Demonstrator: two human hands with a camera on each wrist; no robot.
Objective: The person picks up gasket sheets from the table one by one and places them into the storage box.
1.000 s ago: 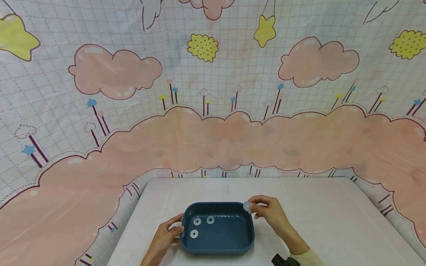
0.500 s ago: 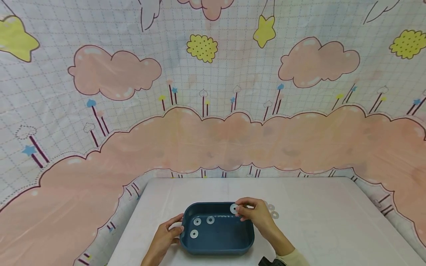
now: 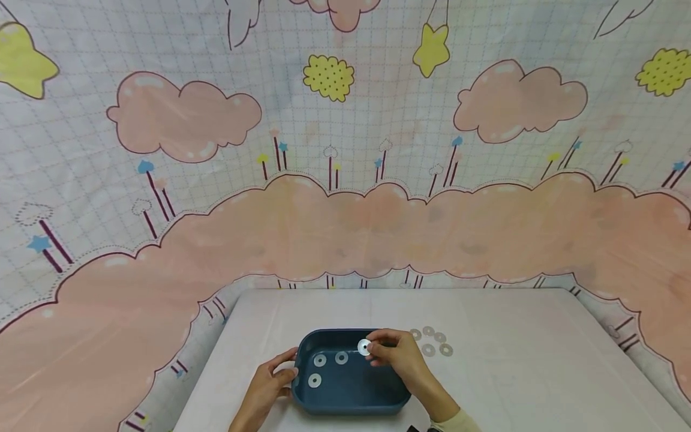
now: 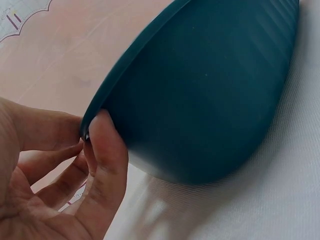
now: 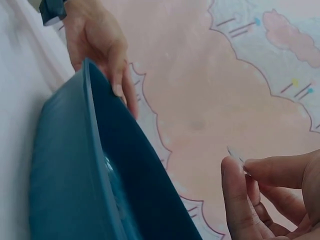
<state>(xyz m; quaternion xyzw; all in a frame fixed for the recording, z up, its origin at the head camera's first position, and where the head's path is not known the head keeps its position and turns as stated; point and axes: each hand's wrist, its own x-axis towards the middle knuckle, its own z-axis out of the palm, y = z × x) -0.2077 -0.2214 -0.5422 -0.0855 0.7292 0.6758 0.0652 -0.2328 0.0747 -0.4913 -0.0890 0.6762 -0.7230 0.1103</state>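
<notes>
A dark blue rectangular tray (image 3: 351, 410) stands on the white-covered table. My left hand (image 3: 263, 385) grips its left end; in the left wrist view the thumb (image 4: 111, 155) lies on one side of the rim and the fingers on the other. Over the back half of the tray, my right hand (image 3: 400, 360) pinches a flat white washer (image 3: 363, 347) between thumb and fingertips. The right wrist view shows this washer edge-on, above the tray's wall (image 5: 65, 165). Three more white washers lie inside on the left, one of them nearest the front (image 3: 315, 380).
Several pale washers lie loose on the tablecloth (image 3: 518, 360) to the right of the tray, the rightmost one (image 3: 445, 349) farthest from it. Behind the table hangs a cloth backdrop (image 3: 345, 234) printed with clouds and stars.
My right hand has moved left with the washer, from the tray's back right corner to over its inside. The loose washers it covered now show. The left hand and tray have stayed put.
</notes>
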